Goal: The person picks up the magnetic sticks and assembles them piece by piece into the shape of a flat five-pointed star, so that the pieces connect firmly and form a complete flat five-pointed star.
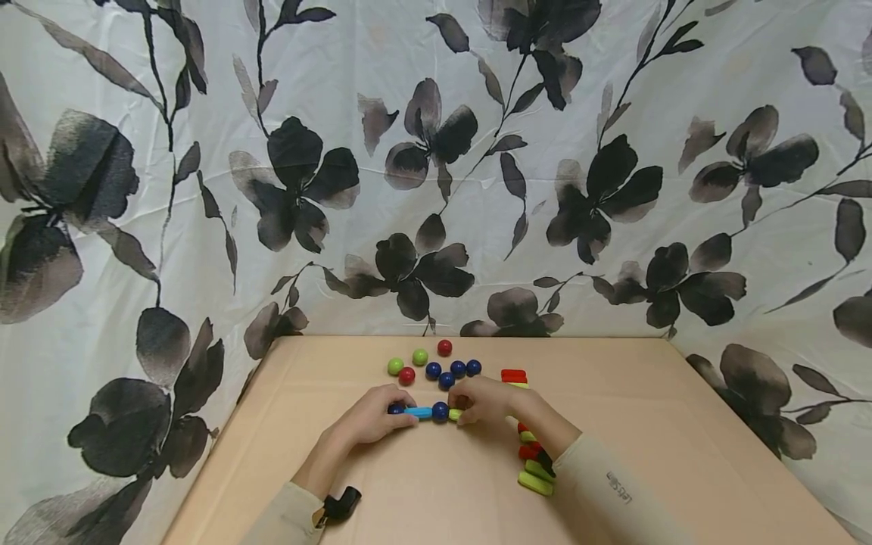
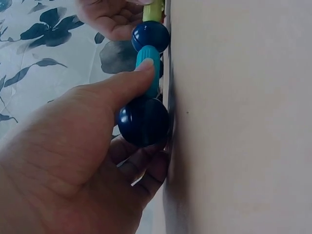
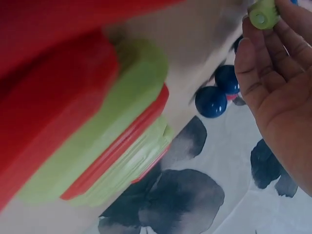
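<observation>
A light blue rod (image 1: 418, 412) joins two dark blue balls, one at its left end (image 2: 144, 122) and one at its right (image 1: 440, 412). My left hand (image 1: 371, 414) holds this piece near its left end, the thumb lying along the rod and the fingers curled about the ball. A yellow-green rod (image 1: 455, 415) meets the right-hand ball, in line with the blue rod. My right hand (image 1: 487, 399) pinches that green rod between thumb and fingers. In the right wrist view the green rod's free end (image 3: 261, 18) shows a round tip.
Loose balls lie beyond the hands: several dark blue (image 1: 473, 368), two red (image 1: 445, 347) and two green (image 1: 419, 356). Red and yellow-green rods (image 1: 535, 483) form a column at the right, partly behind my right forearm. A floral cloth (image 1: 436, 189) hangs behind the table (image 1: 613, 378).
</observation>
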Tool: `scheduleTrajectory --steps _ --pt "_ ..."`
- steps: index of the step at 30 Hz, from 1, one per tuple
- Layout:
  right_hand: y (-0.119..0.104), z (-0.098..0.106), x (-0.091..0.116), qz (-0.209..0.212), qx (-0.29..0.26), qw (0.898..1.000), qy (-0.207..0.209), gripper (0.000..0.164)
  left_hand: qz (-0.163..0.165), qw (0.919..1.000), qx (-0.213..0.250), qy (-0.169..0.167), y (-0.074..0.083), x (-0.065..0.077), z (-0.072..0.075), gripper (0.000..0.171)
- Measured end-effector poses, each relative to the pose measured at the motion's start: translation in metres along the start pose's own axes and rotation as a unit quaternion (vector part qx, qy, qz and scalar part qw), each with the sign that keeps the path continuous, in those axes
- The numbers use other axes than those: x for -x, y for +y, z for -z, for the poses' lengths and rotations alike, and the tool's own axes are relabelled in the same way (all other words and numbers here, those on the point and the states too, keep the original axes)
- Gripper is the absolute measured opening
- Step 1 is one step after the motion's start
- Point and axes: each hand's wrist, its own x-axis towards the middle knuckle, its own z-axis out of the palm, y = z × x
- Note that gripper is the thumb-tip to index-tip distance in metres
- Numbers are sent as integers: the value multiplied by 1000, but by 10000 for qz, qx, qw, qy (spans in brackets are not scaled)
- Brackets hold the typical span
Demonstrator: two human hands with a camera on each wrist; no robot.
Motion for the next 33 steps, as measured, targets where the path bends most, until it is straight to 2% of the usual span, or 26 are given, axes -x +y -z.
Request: scheduleTrajectory --steps 8,10,15,18,20,23,27,30,33 --pt "-6 -3 -2 -77 260 9996 -12 19 191 9996 200 -91 -1 4 11 16" --pt "-8 -4 -4 -33 302 9995 -21 17 125 9996 191 -176 2 3 11 23" --pt "-16 -9 -12 296 414 9987 44 19 -293 9988 -40 -383 12 -4 6 44" --pt "-21 -10 -16 484 465 9976 153 23 -395 9983 -222 -374 15 -6 3 37" --pt "-21 -9 -16 447 438 9978 237 24 -362 9984 -312 -309 15 -6 3 32" --pt "-18 -4 -13 333 280 9981 427 22 -364 9983 -401 -207 13 -5 4 28" --pt "-11 10 -11 442 221 9941 968 21 -341 9985 -414 -137 13 -4 5 30" --pt "-4 21 -13 511 369 9890 1337 26 -240 9989 -371 -121 13 -4 6 31" --pt "3 25 -18 427 582 9873 1418 32 -169 9991 -389 -88 13 -4 7 28"
